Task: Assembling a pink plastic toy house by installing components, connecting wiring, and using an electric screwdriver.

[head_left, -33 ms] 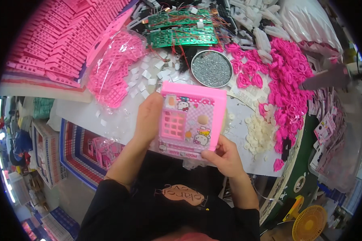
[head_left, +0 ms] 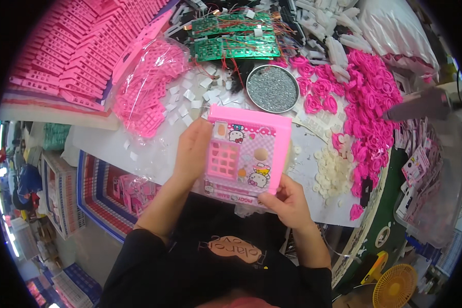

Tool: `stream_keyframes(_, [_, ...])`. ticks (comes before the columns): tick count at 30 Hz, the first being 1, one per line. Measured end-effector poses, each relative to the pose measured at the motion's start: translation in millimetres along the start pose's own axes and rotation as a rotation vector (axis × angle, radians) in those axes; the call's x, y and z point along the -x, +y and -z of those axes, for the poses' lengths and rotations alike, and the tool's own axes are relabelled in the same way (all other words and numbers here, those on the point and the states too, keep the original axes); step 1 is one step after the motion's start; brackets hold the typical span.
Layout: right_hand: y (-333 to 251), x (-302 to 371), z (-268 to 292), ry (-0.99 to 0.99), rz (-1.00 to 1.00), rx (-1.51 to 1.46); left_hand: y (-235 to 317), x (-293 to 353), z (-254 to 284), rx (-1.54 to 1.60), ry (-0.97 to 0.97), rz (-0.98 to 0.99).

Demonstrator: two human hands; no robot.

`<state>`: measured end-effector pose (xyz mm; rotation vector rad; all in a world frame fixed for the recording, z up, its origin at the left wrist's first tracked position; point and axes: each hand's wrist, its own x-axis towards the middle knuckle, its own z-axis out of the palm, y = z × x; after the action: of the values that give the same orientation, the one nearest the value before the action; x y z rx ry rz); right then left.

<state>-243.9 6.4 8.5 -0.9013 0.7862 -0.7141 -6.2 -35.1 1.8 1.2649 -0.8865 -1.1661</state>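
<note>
Between my two hands is a pink plastic toy money box, its printed front with cartoon cats facing up. A square grid of openings and a round hole show in that front. My left hand is wrapped along its left side, with most of the fingers hidden behind. At the lower right corner my right hand pinches the edge, thumb on the front face. Just beyond the box lies a round metal tin of small screws.
Stacked pink housings and bagged pink grids fill the far left. Green circuit boards with wires lie at the back. Magenta rings and white discs are heaped right. A blue-rimmed crate stands below left; a yellow fan lower right.
The whole view has shifted very slightly. My grip on the money box looks the same.
</note>
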Motion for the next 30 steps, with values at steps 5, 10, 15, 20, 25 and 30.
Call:
stream_keyframes(5, [8, 2, -9, 0.07, 0.062, 0.058, -4, -4, 11, -0.193, -0.061, -0.09])
stream_keyframes(10, [5, -3, 0, 0.133, 0.157, -0.027, -9, -4, 14, -0.005, -0.074, 0.135])
stream_keyframes(15, [11, 0, 4, 0.095, 0.118, -0.039, -29, 21, 9, -0.271, -0.086, -0.131])
stream_keyframes(20, [8, -8, 11, 0.104, 0.061, 0.089, -30, 14, 15, -0.411, -0.113, -0.276])
stream_keyframes(25, [-12, -36, 59, 0.087, 0.209, 0.64, -14, -30, 13, -0.242, -0.294, -0.349])
stream_keyframes(30, [-13, -56, 79, 0.225, 0.716, 1.179, 12, -45, 36, -0.379, -0.806, -0.755])
